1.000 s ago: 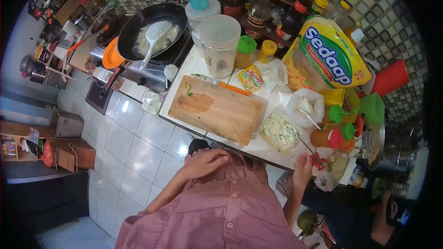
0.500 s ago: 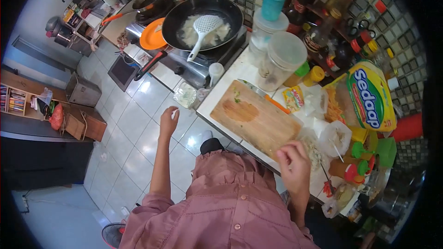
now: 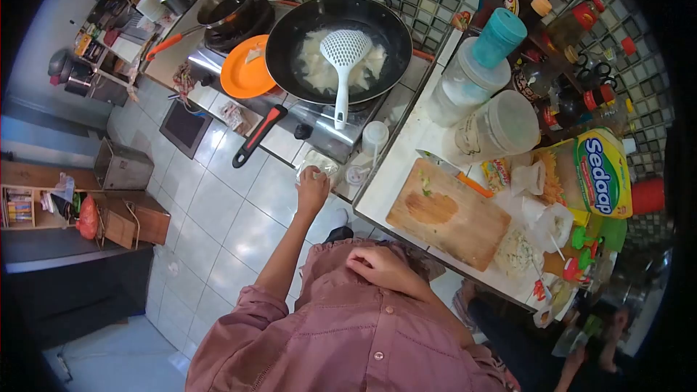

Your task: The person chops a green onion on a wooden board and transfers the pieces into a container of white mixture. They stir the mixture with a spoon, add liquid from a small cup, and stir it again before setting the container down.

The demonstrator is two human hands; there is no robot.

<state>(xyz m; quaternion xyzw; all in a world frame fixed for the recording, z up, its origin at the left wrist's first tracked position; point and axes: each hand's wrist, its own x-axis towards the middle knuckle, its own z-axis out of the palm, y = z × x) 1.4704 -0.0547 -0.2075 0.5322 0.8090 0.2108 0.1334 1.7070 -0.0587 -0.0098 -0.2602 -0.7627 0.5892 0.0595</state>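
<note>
the person's right hand [image 3: 381,267] lay closest of all, curled loosely against the pink shirt [image 3: 348,334], its grip holding nothing. half a second before, that hand had been out over the cutting board; now it had pulled back, so the work on the board had stopped for the moment. the left hand [image 3: 312,190] had gone the other way. a moment ago it hung over the floor tiles, and now it was stretched out to a small clear plastic bag [image 3: 318,165] at the edge of the stove. the fingers were touching the bag, but i could not tell if the grip had closed on it. so the bag looked like the thing in hand now. just right of it stood a small white cup [image 3: 373,136], and a little farther right the wooden cutting board [image 3: 447,214] lay on the white table [image 3: 406,145], with an orange-handled knife [image 3: 454,173] along its far edge. beyond the bag sat the stove [image 3: 319,125]. on it was a big black wok [image 3: 339,47] with pale food in oil and a white slotted spoon [image 3: 343,65] resting inside. an orange plate [image 3: 247,67] sat just left of the wok.
</note>
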